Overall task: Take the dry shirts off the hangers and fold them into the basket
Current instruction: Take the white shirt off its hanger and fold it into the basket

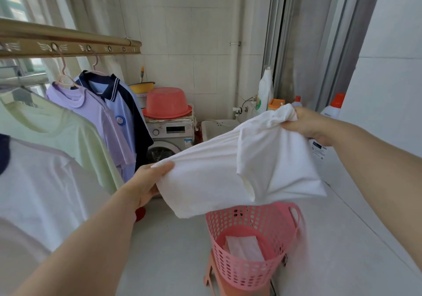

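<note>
So the white shirt (228, 172) is off its hanger and up in the air, stretched out between both hands right above the basket (294, 213). It's plain white, a bit crumpled, with one short sleeve flopping down in the middle and the lower edge drooping enough to cover the back rim of the basket. The left hand (148, 181) grips one end, thumb on top and fingers curled underneath. The right hand (306, 124) is higher up and has the other end bunched tight in a fist.

The basket is pink plastic with holes all over, and it sits on a little pink stool (217, 279). There's one folded white piece (245, 247) lying at the bottom.

On the left, the drying rail (68, 42) has a row of shirts on hangers (65, 76): a polo with a navy collar (127, 113) at the far end, then a purple tee (96, 110), a pale green tee (68, 135), and a hanging white tee (34, 193) closest to the camera. They crowd right up beside the left arm.

Back against the tiled wall there's a washing machine (171, 135) with a pink basin (166, 102) flipped upside down on top and a yellow bowl (141, 87) behind it. The held shirt blocks part of the sink (219, 126) next to it. A few detergent bottles (266, 90) stand along the right side.
</note>
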A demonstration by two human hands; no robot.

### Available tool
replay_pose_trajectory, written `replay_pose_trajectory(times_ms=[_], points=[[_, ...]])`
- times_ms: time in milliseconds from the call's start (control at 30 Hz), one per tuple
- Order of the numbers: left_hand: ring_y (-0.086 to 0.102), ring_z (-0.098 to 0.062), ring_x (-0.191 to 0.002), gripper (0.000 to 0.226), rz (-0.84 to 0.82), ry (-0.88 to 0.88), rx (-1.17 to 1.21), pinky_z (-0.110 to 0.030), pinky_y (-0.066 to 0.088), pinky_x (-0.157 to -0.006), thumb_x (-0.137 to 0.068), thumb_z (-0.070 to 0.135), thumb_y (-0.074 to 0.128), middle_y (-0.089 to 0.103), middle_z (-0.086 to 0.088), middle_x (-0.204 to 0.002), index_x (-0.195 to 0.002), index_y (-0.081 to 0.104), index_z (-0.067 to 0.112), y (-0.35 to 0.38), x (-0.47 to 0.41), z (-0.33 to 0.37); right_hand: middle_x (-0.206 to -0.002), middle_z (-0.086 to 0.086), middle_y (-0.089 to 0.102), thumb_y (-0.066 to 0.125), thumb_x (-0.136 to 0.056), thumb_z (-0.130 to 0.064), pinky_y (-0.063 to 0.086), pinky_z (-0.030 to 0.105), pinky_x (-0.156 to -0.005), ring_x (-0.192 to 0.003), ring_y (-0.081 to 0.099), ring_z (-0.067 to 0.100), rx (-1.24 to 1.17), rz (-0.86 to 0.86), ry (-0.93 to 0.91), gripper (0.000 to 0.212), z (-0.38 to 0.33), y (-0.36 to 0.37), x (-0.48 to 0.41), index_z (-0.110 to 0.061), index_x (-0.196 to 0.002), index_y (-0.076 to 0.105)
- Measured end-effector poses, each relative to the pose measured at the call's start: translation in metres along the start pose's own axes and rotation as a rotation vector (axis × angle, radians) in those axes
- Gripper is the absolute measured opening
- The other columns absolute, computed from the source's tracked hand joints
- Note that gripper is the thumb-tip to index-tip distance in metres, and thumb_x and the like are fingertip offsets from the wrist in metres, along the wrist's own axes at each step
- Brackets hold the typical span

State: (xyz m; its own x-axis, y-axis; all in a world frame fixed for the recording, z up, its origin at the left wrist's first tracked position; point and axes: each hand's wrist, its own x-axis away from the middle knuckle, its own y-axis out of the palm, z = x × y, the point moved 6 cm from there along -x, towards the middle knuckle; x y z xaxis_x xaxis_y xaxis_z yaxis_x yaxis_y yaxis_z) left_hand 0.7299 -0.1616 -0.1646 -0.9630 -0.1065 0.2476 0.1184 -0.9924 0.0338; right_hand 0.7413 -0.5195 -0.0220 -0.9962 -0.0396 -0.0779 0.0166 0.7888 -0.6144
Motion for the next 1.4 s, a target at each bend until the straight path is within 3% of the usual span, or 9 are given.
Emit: replay_pose_trajectory(times_ms=[133, 300, 433, 567, 767, 867, 1000, 1200, 1400], points=[[0.061, -0.026, -0.084, 0.030, 0.217, 0.086, -0.063, -0.042, 0.053, -0.078, -0.089, 0.019, 0.063, 0.064, -0.011, -0.097, -0.116, 0.059, 0.005, 0.022, 0.002, 0.016, -0.112, 0.009, 0.063, 0.049, -0.093, -0.023, 0.046, 0.032, -0.079, -0.100, 0.058, 0.029, 0.295, 0.151, 0.047, 0.027, -0.001, 0.020, -0.011, -0.012, -0.115, 0.060], [0.065, -0.026, -0.079, 0.025, 0.061, 0.106, -0.124, -0.034, 0.058, -0.053, -0.088, 0.012, 0.056, 0.063, -0.014, -0.098, -0.113, 0.053, 0.005, 0.111, 0.023, 0.049, -0.091, 0.012, 0.061, 0.050, -0.086, -0.019, 0.034, 0.026, -0.051, -0.079, 0.054, 0.027, 0.552, 0.098, -0.056, 0.020, -0.036, 0.091, -0.007, -0.007, -0.094, 0.063], [0.070, -0.033, -0.074, 0.022, -0.140, 0.109, -0.048, -0.037, 0.061, -0.064, -0.092, 0.010, 0.050, 0.068, -0.021, -0.087, -0.106, 0.058, -0.004, 0.143, 0.050, 0.067, -0.109, 0.014, 0.065, 0.045, -0.095, -0.033, 0.047, 0.037, -0.082, -0.101, 0.060, 0.033, 0.333, -0.012, -0.012, 0.035, -0.030, 0.115, 0.001, -0.007, -0.106, 0.065], [0.070, -0.029, -0.091, 0.054, -0.331, 0.115, -0.201, -0.042, 0.058, -0.076, -0.097, 0.055, 0.036, 0.069, -0.016, -0.098, -0.108, 0.059, 0.008, 0.141, 0.062, 0.079, -0.126, -0.002, 0.062, 0.044, -0.065, -0.087, 0.042, 0.046, -0.102, -0.117, 0.057, 0.022, -0.147, -0.236, 0.057, 0.084, -0.012, 0.118, 0.015, -0.030, -0.123, 0.061], [0.061, -0.015, -0.108, 0.051, 0.051, 0.575, -0.338, -0.041, 0.051, -0.096, -0.090, 0.049, 0.057, 0.063, -0.002, -0.126, -0.132, 0.052, 0.021, 0.097, 0.044, 0.100, -0.111, 0.007, 0.070, 0.055, -0.094, -0.038, 0.051, 0.037, -0.089, -0.101, 0.066, 0.026, -0.420, -0.061, 0.018, 0.021, 0.003, 0.110, 0.010, -0.023, -0.105, 0.064], [0.046, -0.017, -0.129, 0.085, -0.157, 0.411, -0.265, -0.029, 0.040, -0.102, -0.080, 0.051, 0.070, 0.040, -0.002, -0.149, -0.149, 0.030, 0.019, 0.074, 0.029, 0.072, -0.115, 0.008, 0.068, 0.054, -0.094, -0.035, 0.049, 0.040, -0.095, -0.106, 0.065, 0.025, -0.646, -0.164, 0.073, 0.021, 0.007, 0.112, 0.012, -0.021, -0.106, 0.063], [0.061, -0.019, -0.117, 0.082, -0.634, 0.276, -0.130, -0.033, 0.052, -0.094, -0.064, 0.046, 0.083, 0.063, -0.001, -0.130, -0.135, 0.050, 0.024, 0.072, 0.034, 0.047, -0.113, 0.008, 0.069, 0.052, -0.095, -0.036, 0.052, 0.036, -0.088, -0.104, 0.065, 0.023, -0.806, -0.183, 0.090, 0.028, 0.008, 0.114, 0.011, -0.016, -0.111, 0.063], [0.068, -0.018, -0.080, 0.019, -0.025, 0.375, -0.044, -0.031, 0.059, -0.069, -0.093, 0.033, 0.061, 0.072, -0.001, -0.087, -0.097, 0.066, 0.015, 0.054, 0.023, 0.079, -0.120, 0.004, 0.065, 0.058, -0.092, -0.031, 0.046, 0.040, -0.096, -0.105, 0.061, 0.021, -0.682, -0.218, 0.153, 0.035, 0.024, 0.132, 0.007, -0.015, -0.122, 0.059], [0.071, -0.011, -0.074, 0.025, -0.181, 0.327, -0.093, -0.029, 0.059, -0.060, -0.089, 0.036, 0.066, 0.072, 0.000, -0.088, -0.102, 0.063, 0.015, 0.056, 0.027, 0.081, -0.122, 0.010, 0.063, 0.065, -0.085, -0.004, 0.052, 0.041, -0.089, -0.112, 0.061, 0.028, -0.806, -0.249, 0.047, 0.045, 0.018, 0.135, 0.003, -0.014, -0.126, 0.052]])
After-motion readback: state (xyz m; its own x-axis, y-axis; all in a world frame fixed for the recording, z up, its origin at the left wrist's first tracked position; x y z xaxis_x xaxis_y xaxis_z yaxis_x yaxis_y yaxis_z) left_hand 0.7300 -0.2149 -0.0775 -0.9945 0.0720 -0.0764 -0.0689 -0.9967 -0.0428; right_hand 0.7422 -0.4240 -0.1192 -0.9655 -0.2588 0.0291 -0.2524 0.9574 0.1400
